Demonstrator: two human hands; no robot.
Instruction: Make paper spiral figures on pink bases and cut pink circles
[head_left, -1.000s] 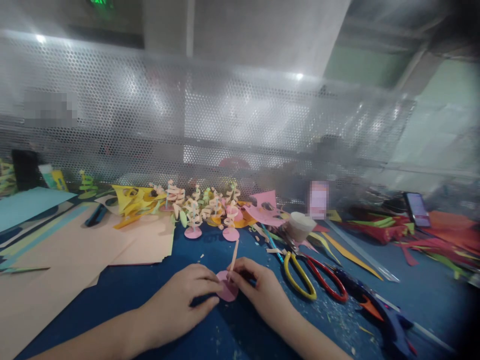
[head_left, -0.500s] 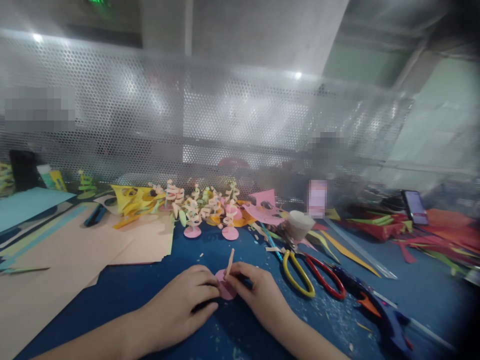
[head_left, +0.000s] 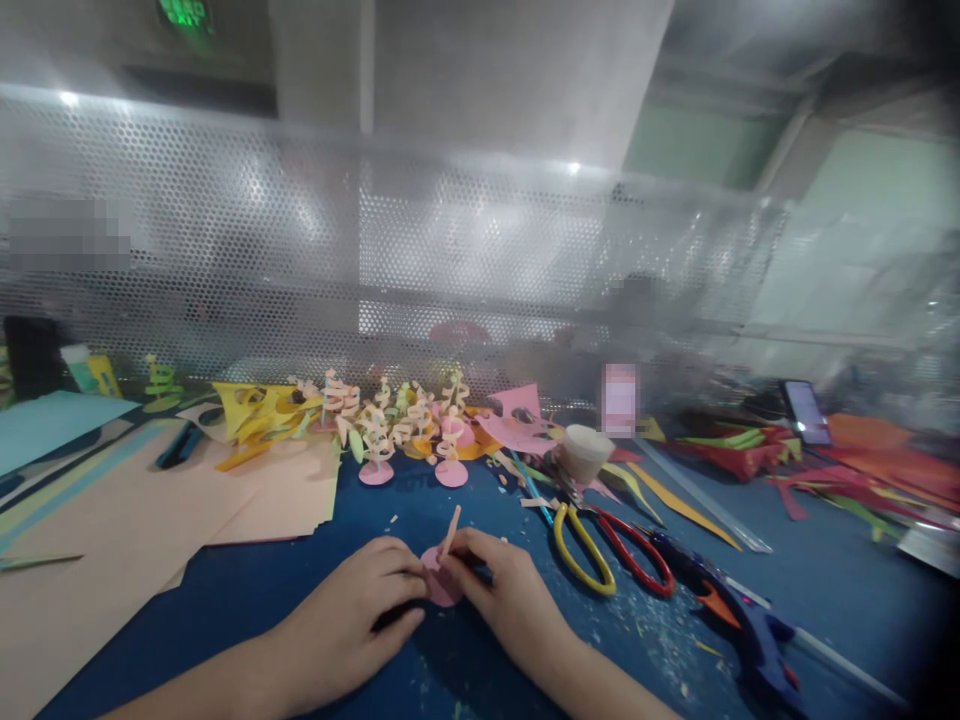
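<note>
A small pink paper disc (head_left: 441, 580) lies on the blue table between my two hands. Upright on it stands a thin peach stick (head_left: 451, 530), pinched low down by the thumb and fingertips of my right hand (head_left: 499, 585). My left hand (head_left: 367, 605) rests at the disc's left edge, fingertips touching it, fingers curled and close together. Behind them, two spiral paper pieces on pink discs (head_left: 376, 472) (head_left: 451, 473) stand before a cluster of similar peach and green spirals (head_left: 420, 420).
Peach sheets (head_left: 135, 510) cover the left side. Yellow-handled scissors (head_left: 583, 560), red-handled scissors (head_left: 637, 560) and a blue glue gun (head_left: 757, 640) lie at right, with a white cup (head_left: 583, 452) behind. Phones, red scraps (head_left: 742, 450) and a perforated screen (head_left: 480, 240) are farther back.
The view has shifted slightly, so the table items appear a little left and lower. My hands keep the same pose around the disc and stick.
</note>
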